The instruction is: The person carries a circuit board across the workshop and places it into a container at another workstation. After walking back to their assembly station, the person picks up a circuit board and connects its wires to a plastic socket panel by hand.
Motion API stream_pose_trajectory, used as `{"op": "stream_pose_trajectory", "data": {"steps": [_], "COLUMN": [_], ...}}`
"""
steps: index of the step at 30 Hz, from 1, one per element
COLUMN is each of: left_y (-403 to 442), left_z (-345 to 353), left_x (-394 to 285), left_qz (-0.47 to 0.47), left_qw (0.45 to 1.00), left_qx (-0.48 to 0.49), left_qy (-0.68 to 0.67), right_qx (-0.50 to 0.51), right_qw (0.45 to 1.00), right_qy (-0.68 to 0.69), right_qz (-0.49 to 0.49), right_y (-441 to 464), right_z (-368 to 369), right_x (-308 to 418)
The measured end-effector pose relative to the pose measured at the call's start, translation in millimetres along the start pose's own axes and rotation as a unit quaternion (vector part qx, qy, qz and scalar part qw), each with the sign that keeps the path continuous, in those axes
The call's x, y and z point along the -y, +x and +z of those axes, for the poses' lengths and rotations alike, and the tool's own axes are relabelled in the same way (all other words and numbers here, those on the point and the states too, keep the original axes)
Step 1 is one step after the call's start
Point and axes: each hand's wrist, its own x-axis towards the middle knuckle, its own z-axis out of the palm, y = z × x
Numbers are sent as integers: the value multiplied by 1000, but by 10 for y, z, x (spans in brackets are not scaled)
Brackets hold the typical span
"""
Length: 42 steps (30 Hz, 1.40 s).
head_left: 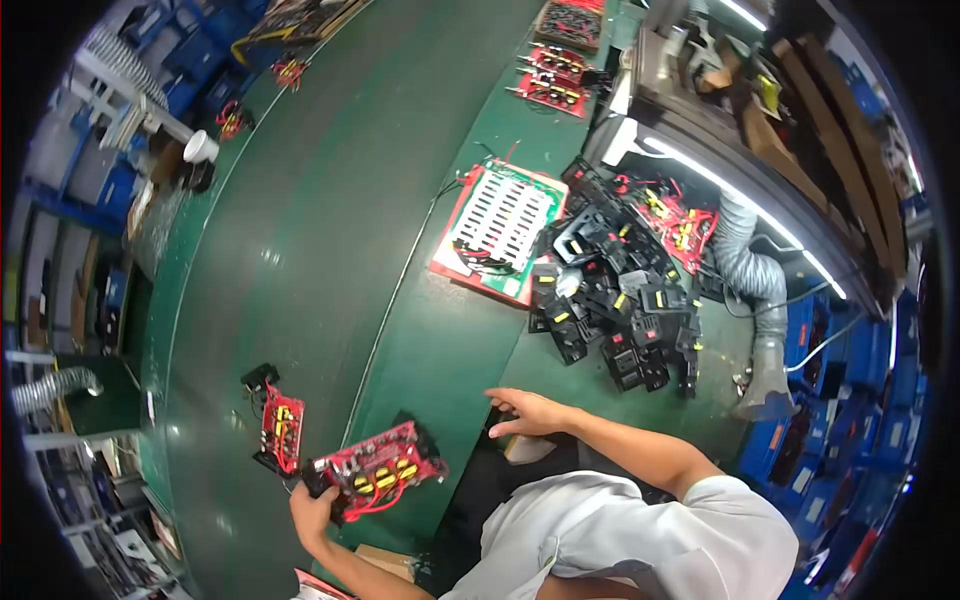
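Note:
My left hand (313,510) is closed on the black part at the near left end of a red circuit board (380,470). This board carries yellow-wrapped components and red wires, and it is tilted over the edge of the green bench. A smaller red circuit board (283,432) with a black connector lies just beyond my left hand on the dark green belt. My right hand (528,412) hovers by the near bench edge, fingers stretched out and apart, with nothing visible in it.
A heap of black plastic housings (610,290) lies on the bench at the right. Beside it is a white slotted panel (505,220) on a red-edged board. More red boards (555,80) lie farther up. A flexible grey duct (755,270) and a lit lamp (720,185) border the right side.

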Motion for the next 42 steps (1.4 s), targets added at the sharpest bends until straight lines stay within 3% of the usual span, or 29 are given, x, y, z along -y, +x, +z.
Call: {"op": "stream_pose_trajectory", "data": {"steps": [1,6,8,9,10,13,16,20,22,24,28,30,31,33,35,36,38,39,40,42], "left_y": [1,17,-121,-122,-202,-412,-606,-787,-805,-853,-935,-928,-919,-973,-1009,-1046,-1083,-1192,-1198,-1075], "left_z": [67,572,856,984,1037,1410,1703,1970,2118,2233,2582,2789,2860,3038,3285,3266,3263,3286,3375,3444], "left_x": [-272,-1358,-1802,-2007,-2231,-2632,-2891,-3131,-3227,-3318,-3421,-3478,-3532,-3551,-3756,-3791,-3855,-3949,-3929,-3998], "left_qz": [42,53,57,67,33,48,38,34,39,35,42,43,51,66,61,31,24,38,66,86], "left_qw": [996,976,973,958,967,941,925,899,892,869,838,809,835,831,789,768,802,778,796,773], "left_qx": [16,129,125,190,206,260,288,330,361,413,477,514,509,500,561,596,579,600,581,615], "left_qy": [-80,-168,-184,-203,-144,-212,-243,-286,-269,-269,-262,-283,-201,-234,-244,-231,-148,-183,-157,-131], "right_qx": [28,-46,-78,-99,-133,-161,-255,-356,-338,-291,-191,-184,-186,-204,-230,-230,-242,-297,-347,-408], "right_qw": [998,960,926,915,913,878,828,801,846,876,909,913,913,912,911,907,893,866,837,792], "right_qy": [64,274,365,391,382,449,499,479,402,382,362,350,346,329,299,294,306,344,380,424], "right_qz": [10,-44,-46,-23,-42,-46,-39,51,85,37,78,98,107,132,168,193,223,209,184,162], "right_y": [-37,-486,-809,-1009,-1144,-1670,-2071,-2533,-2709,-2747,-2879,-2867,-2844,-2823,-2876,-2942,-3085,-3202,-3260,-3199], "right_z": [-60,-487,-726,-904,-983,-1349,-1637,-1791,-1713,-1519,-1124,-1032,-1023,-993,-892,-808,-712,-705,-682,-586], "right_x": [7,206,215,284,133,-35,-304,-712,-832,-924,-1184,-1130,-1018,-762,-548,-434,-252,-131,-36,129]}}
